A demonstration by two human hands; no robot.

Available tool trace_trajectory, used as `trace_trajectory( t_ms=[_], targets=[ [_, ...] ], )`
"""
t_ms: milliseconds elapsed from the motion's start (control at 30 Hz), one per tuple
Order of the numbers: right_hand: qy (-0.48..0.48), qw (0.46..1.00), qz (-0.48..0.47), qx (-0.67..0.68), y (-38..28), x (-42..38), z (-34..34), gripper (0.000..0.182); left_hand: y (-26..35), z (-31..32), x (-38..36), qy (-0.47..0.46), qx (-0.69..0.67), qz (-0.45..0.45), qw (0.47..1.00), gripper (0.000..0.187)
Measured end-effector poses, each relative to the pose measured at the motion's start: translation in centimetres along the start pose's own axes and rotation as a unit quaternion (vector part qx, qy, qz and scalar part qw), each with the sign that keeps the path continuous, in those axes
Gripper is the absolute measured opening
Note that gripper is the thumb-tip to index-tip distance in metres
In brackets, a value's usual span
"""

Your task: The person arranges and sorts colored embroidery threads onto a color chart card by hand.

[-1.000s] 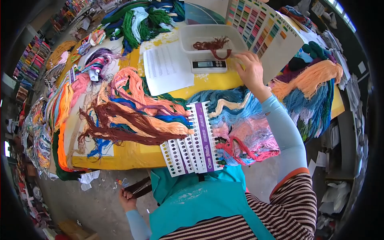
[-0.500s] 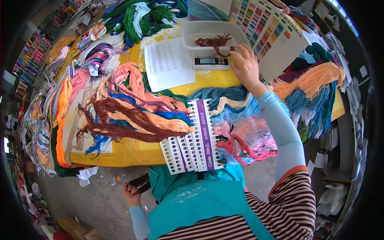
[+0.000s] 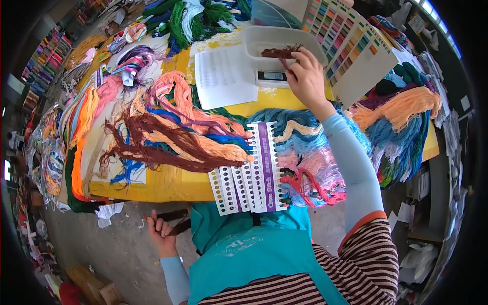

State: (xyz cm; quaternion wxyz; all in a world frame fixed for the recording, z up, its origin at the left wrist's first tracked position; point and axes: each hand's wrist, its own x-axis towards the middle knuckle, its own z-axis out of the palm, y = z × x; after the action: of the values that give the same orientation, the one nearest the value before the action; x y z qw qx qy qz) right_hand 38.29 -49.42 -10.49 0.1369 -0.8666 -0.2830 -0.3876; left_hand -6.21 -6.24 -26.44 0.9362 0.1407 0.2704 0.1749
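Note:
My right hand point(image 3: 306, 81) reaches over the rim of a clear plastic tray point(image 3: 250, 40), its fingers closed on a brown thread bundle point(image 3: 277, 53). The tray rests on a digital scale point(image 3: 272, 75) whose display appears to read 69. Low at the left, below the table edge, my left hand point(image 3: 161, 235) grips dark brown thread point(image 3: 179, 226), with one finger raised. Between my arms, white punched thread cards point(image 3: 262, 168) overhang the table's front edge. Brown and peach skeins point(image 3: 188, 145) hang from their left side, and blue and pink skeins point(image 3: 310, 162) from the right.
A printed sheet point(image 3: 226, 76) lies left of the scale. Behind my right hand stands a colour chart point(image 3: 345, 46). Green and blue skeins point(image 3: 185, 23) are heaped at the back, and a peach skein point(image 3: 401, 104) lies on the right pile. Orange thread point(image 3: 77, 168) drapes over the left edge.
My right hand has moved from the tray's right side inward onto the brown thread. My left hand has risen slightly with its dark brown thread. The whole view has shifted a little.

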Motion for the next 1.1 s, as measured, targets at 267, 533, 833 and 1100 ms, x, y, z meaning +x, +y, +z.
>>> trace_trajectory(
  t_ms=[267,533,833,1100],
  targets=[
    [0.061,0.524,0.161,0.834,1.9,2.5,-13.4,0.026,0.3,9.8,-2.7,-0.304,-0.108,0.012,0.946,0.065],
    [0.167,0.512,0.136,0.832,7.4,1.0,-32.2,0.017,0.9,18.1,-2.9,-0.592,-0.106,-0.017,0.799,0.084],
    [-0.301,0.782,0.330,0.435,-10.6,-2.9,-21.6,0.014,-7.3,22.0,-3.6,-0.336,0.310,0.140,0.878,0.008],
    [-0.484,0.630,0.122,0.595,-16.7,-9.3,-9.8,0.015,-15.4,22.0,-2.0,-0.405,0.589,0.180,0.676,0.033]
  ],
)
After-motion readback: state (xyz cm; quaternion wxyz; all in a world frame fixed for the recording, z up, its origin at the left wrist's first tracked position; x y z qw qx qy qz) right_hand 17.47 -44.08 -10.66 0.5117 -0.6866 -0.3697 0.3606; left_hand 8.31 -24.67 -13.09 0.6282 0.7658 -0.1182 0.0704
